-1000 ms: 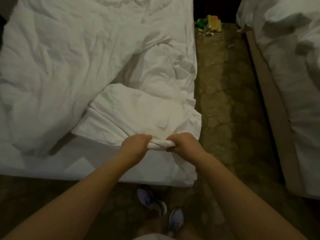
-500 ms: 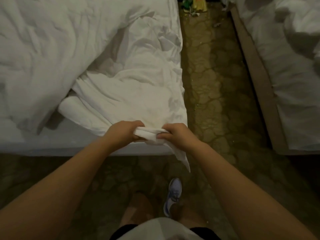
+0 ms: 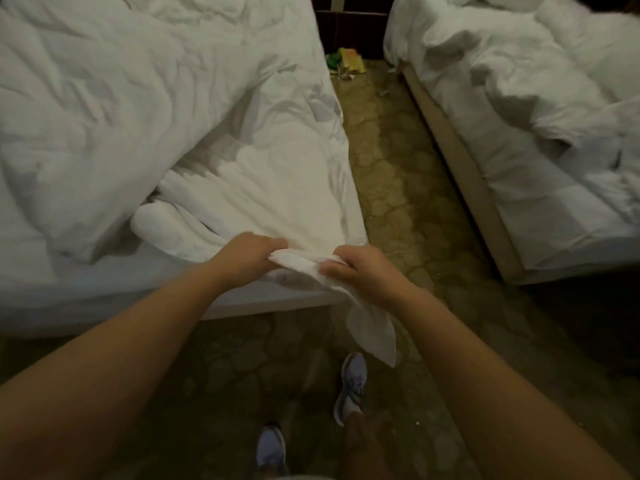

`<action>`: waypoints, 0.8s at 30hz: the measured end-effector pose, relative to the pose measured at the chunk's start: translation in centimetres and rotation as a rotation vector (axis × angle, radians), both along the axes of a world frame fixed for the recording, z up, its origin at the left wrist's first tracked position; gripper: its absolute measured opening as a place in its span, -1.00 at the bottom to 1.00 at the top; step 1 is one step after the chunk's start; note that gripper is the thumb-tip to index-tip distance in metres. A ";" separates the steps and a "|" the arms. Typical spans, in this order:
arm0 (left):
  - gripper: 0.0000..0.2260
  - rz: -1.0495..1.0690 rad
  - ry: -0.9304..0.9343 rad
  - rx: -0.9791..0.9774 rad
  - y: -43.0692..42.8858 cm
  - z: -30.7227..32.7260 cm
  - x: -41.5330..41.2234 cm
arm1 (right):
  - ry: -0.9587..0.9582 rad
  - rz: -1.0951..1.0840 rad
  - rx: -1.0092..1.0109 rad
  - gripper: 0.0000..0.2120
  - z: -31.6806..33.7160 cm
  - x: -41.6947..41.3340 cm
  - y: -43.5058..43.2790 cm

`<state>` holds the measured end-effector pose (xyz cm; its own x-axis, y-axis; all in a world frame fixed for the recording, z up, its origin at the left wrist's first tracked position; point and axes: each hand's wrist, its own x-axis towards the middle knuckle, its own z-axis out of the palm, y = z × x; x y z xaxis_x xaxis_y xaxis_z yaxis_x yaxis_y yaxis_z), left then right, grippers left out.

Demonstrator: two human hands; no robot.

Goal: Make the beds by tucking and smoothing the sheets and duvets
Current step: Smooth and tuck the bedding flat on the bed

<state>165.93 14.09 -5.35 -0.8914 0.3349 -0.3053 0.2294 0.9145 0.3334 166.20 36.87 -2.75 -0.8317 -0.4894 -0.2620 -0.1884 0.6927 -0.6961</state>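
Note:
I stand at the foot corner of the left bed [image 3: 104, 303]. My left hand [image 3: 247, 256] and my right hand [image 3: 360, 273] both grip a bunched corner of the white sheet [image 3: 277, 188], about a hand's width apart. A loose tail of the sheet hangs below my right hand past the mattress edge, toward the floor. A crumpled white duvet [image 3: 121, 109] covers the left and far part of this bed, folded back from the corner. The right bed [image 3: 540, 143] has a rumpled white duvet and sheet.
A patterned carpet aisle [image 3: 401, 188] runs between the two beds. Colourful litter [image 3: 346, 62] lies on the floor at the far end, by a dark nightstand [image 3: 349, 26]. My shoes [image 3: 349, 386] are on the carpet at the bed's foot.
The sheet corner has been drawn toward me over the bed's foot, unfolding the bundle; its tail now hangs lower. My view lifted, showing more of the right bed.

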 end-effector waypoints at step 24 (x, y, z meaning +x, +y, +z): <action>-0.77 0.002 -0.063 0.038 8.4 -3.2 10.2 | 0.717 0.069 0.623 -0.74 -6.6 12.1 6.9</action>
